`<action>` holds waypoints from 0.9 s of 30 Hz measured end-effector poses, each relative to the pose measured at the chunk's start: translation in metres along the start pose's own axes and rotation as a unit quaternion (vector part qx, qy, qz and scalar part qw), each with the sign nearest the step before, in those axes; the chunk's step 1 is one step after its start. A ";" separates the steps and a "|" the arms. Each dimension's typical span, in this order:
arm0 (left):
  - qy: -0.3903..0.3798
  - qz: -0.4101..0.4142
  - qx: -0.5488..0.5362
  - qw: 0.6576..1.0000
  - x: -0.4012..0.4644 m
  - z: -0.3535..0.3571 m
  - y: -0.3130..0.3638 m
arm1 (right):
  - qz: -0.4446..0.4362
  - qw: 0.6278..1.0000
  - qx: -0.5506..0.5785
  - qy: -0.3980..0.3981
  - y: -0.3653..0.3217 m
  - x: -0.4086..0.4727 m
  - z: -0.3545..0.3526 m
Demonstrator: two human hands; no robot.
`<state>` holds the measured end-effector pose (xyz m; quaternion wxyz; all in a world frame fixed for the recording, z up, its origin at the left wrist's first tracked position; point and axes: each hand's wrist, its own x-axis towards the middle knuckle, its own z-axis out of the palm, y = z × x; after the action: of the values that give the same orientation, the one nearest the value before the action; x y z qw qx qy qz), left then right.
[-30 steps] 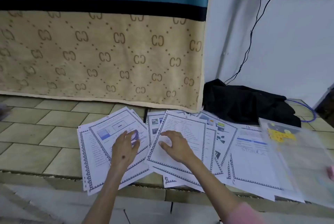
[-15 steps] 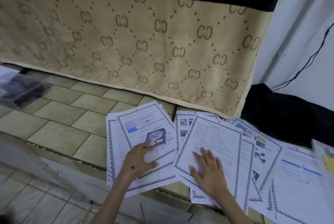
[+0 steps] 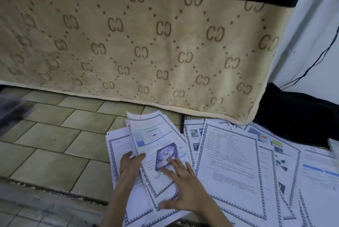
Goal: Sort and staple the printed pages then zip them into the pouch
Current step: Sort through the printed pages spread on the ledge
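Down low, left hand [image 3: 131, 164] gripping page edges [image 3: 135, 146], right hand [image 3: 181, 188] flat atop.

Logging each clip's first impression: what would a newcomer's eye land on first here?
The big beige patterned blanket fills the upper frame. Below it, printed pages fan across the tiled floor at lower right. Both hands work one pile: the left hand holds its edge, the right hand lies flat on the hard-drive page.

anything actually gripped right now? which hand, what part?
Left hand grips the left edge of the top printed pages. Right hand lies flat on that stack, holding nothing.
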<state>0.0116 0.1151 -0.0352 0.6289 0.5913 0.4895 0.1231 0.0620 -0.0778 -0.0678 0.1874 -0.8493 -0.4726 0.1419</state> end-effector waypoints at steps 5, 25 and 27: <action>-0.036 0.061 0.074 0.995 -0.003 0.003 0.002 | 0.004 0.998 0.065 0.023 -0.001 -0.001 0.001; -0.156 -0.023 -0.226 0.961 -0.059 0.041 0.042 | 0.167 0.907 0.343 0.177 0.004 -0.034 -0.019; -0.127 0.027 -0.138 0.982 -0.053 0.023 0.033 | 0.260 0.866 0.345 0.251 0.008 -0.029 -0.019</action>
<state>0.0173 0.0705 0.0145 0.7580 0.5227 0.3679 0.1296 0.0609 -0.1098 -0.0530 0.5371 -0.8296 -0.0928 0.1210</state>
